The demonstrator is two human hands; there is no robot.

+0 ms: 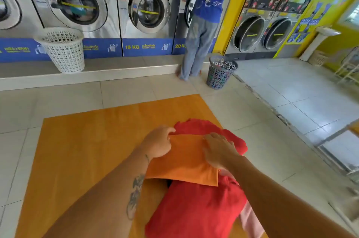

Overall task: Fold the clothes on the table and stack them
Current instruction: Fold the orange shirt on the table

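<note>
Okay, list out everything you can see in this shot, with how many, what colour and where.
Table: one, orange-brown wood, centre foreground.
Folded orange cloth: one, on the red clothes.
Red clothes: a pile, count unclear, on the table's right side.
Pink garment: one, under the red pile's near edge.
White basket: one, on the ledge by the washers.
Grey basket: one, on the floor, right of the standing person.
Washing machines: several, steel, back wall and right.
Standing person: one, blue shirt, facing a washer.
Left hand: on the orange cloth's left edge.
Right hand: flat on its right side.
</note>
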